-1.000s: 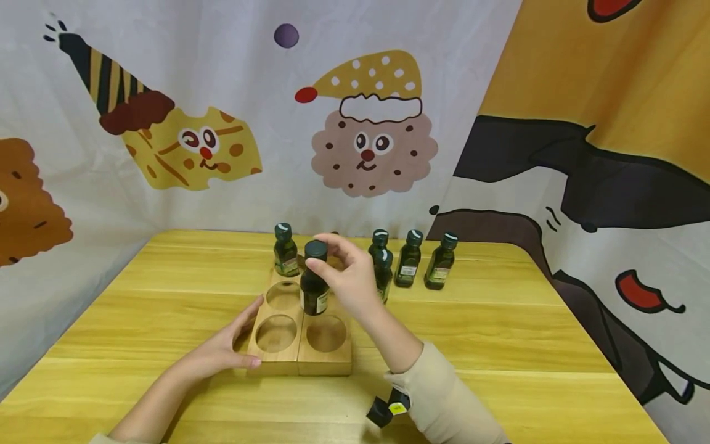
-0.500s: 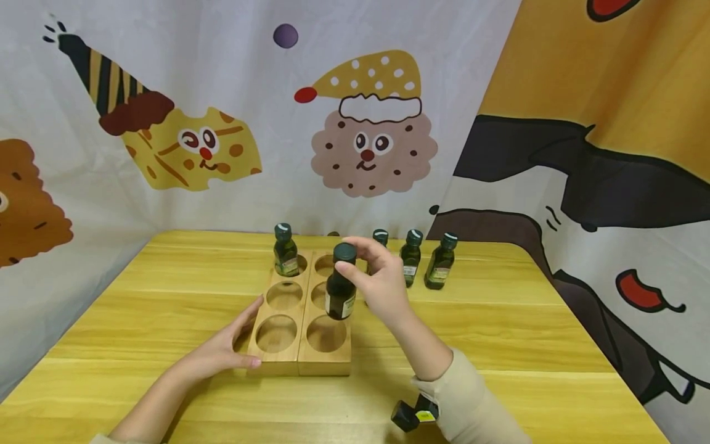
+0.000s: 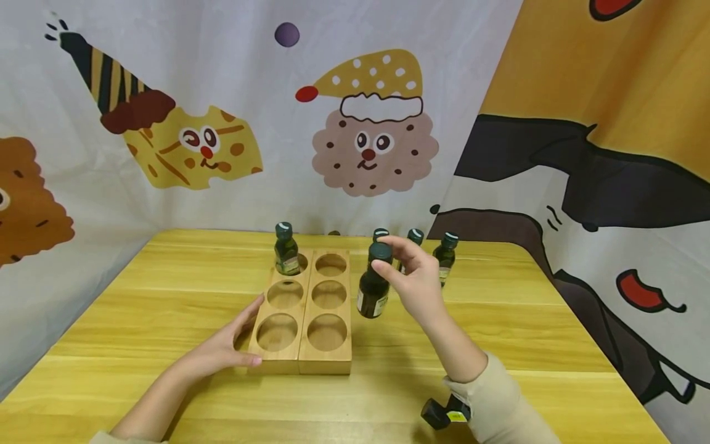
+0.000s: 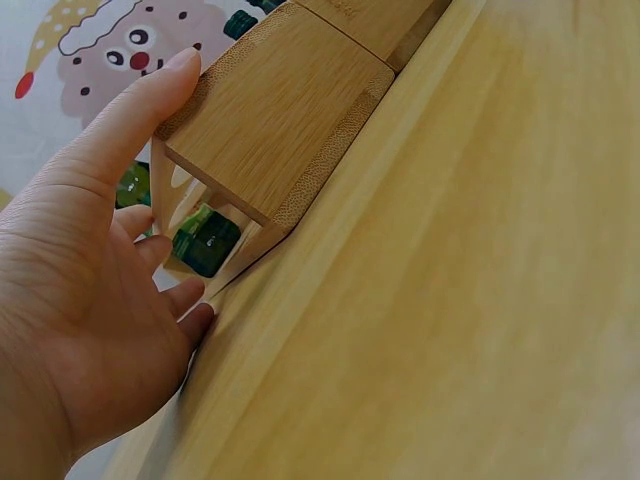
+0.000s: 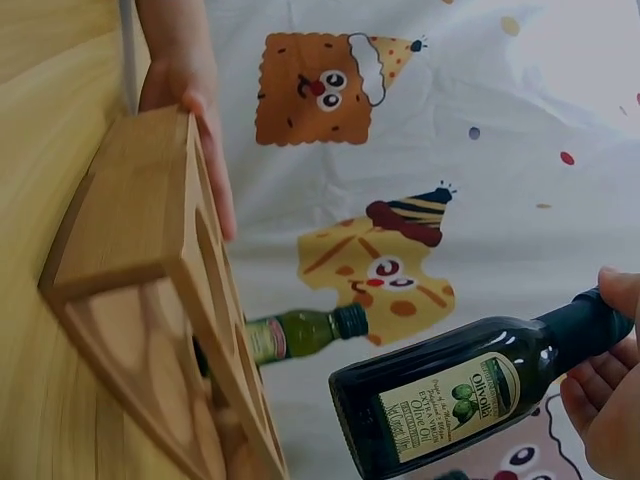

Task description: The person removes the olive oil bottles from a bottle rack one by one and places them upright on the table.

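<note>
My right hand (image 3: 416,274) pinches a small dark-green olive oil bottle (image 3: 373,295) by its cap between thumb and fingers. It hangs upright above the table, just right of the wooden rack (image 3: 300,365). In the right wrist view its cream label (image 5: 450,410) faces the camera. My left hand (image 3: 224,345) rests at the rack's near left corner, thumb on the front face and fingers stretched along the left side. The left wrist view shows the thumb (image 4: 150,105) against the wood. Another bottle (image 3: 286,250) stands in the rack's back left hole; the other round holes hold nothing.
Behind my right hand, partly hidden, stand more bottles: one cap (image 3: 381,233) behind the held bottle, a second cap (image 3: 415,235), and a bottle (image 3: 445,256) farther right. A printed cloth (image 3: 277,154) hangs behind the table (image 3: 138,296). A black device (image 3: 444,413) sits by my right sleeve.
My right hand has carried the bottle rightward, from over the rack to beside it, uncovering the right-hand holes. My left hand and the rack have stayed in place.
</note>
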Demonstrator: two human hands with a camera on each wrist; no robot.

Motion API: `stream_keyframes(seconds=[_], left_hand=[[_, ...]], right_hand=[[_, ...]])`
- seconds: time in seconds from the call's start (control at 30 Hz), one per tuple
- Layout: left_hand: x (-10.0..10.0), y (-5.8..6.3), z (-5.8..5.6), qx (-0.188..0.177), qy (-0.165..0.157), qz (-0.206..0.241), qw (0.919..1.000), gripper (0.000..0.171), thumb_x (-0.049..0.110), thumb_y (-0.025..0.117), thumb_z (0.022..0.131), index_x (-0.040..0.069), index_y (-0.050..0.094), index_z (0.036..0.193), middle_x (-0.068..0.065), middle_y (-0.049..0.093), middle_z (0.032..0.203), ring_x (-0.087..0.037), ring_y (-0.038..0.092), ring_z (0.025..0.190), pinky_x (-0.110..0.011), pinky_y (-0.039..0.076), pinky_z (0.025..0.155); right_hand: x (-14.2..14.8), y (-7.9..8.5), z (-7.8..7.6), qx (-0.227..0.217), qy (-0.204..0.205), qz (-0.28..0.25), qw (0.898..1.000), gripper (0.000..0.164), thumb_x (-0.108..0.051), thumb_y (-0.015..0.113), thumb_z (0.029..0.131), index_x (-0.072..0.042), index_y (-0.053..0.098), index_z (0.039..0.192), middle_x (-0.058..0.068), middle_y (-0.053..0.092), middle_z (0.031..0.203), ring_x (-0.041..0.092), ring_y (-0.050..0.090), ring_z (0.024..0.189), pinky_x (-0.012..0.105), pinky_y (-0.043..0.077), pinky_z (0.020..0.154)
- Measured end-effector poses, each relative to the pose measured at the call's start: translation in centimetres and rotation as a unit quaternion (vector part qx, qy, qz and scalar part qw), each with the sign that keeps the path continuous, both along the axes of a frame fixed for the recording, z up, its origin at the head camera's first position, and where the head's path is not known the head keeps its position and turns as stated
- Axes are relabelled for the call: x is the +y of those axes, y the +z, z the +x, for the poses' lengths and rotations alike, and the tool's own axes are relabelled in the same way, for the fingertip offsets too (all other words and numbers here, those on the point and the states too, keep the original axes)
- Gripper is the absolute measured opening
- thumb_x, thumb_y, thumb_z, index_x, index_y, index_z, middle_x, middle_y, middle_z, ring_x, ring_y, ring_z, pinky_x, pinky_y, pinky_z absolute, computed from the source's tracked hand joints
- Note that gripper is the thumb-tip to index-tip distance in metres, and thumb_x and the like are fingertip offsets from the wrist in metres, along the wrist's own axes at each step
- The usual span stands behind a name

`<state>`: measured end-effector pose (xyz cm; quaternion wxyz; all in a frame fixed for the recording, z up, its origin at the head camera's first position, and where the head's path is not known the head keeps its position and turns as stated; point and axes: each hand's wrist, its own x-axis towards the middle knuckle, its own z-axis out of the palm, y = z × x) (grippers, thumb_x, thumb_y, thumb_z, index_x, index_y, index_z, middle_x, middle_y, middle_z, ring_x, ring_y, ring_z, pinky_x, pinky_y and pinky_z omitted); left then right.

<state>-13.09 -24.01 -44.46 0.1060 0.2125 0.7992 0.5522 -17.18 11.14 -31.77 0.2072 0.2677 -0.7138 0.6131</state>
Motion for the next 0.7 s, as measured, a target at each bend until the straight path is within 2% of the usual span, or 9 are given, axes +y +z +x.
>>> stream_keyframes(seconds=[0.23, 0.5, 0.7], left_hand=[[-0.1, -0.1, -0.1, -0.006, -0.003, 0.001, 1.0000, 0.108, 0.014, 0.078, 0.078, 0.019, 0.003, 0.156, -0.028, 0.001, 0.155, -0.055, 0.010, 0.135, -0.071, 0.008, 0.102], [0.0, -0.1, 0.0, 0.000, -0.003, -0.001, 1.0000, 0.108, 0.014, 0.078, 0.078, 0.016, 0.003, 0.155, -0.028, 0.001, 0.155, -0.055, 0.011, 0.135, -0.070, 0.009, 0.103], [0.0, -0.1, -0.1, 0.000, 0.002, -0.006, 1.0000, 0.109, 0.015, 0.078, 0.077, 0.018, 0.003, 0.155, -0.028, 0.002, 0.155, -0.055, 0.013, 0.135, -0.070, 0.010, 0.103]], right_hand=[[2.0, -0.4, -0.4, 0.003, -0.011, 0.000, 1.000, 0.031, 0.009, 0.070, 0.082, 0.006, 0.065, 0.112, 0.004, 0.066, 0.089, 0.016, 0.059, 0.080, 0.022, 0.051, 0.067], [3.8, -0.6, -0.8, 0.001, -0.029, -0.001, 1.000, 0.030, 0.010, 0.069, 0.081, 0.008, 0.064, 0.111, 0.002, 0.067, 0.089, 0.013, 0.060, 0.080, 0.019, 0.050, 0.064], [5.0, -0.3, -0.8, -0.026, -0.053, 0.014, 0.998, 0.031, 0.008, 0.069, 0.083, 0.007, 0.063, 0.113, -0.005, 0.066, 0.091, 0.012, 0.060, 0.083, 0.017, 0.047, 0.062]])
